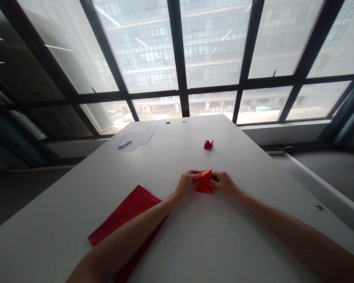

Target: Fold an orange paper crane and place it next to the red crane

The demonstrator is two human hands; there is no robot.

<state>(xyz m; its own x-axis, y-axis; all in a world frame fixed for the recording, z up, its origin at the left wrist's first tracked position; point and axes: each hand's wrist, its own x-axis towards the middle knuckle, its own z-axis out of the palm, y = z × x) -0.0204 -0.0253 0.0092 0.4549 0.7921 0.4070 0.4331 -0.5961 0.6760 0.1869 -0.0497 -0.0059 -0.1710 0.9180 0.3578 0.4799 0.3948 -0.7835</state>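
A folded piece of red origami paper (205, 184) is between my two hands, just above or on the white table (238, 243). My left hand (187, 184) grips its left side, fingers closed on the edge. On the opposite side my right hand (224, 184) pinches the paper's right edge. Some of the fingertips are hidden by the folds. Beyond my hands stands a small finished-looking red paper figure (208, 145) with pointed tips. Under my left forearm lies a larger dark red sheet of paper (132, 208), partly covered by the arm.
Several white printed sheets (144, 138) lie at the table's far left, with a white tube-like object (125, 144) on them. A small dark mark (319, 207) shows near the right edge. Tall windows (153, 47) rise behind the table.
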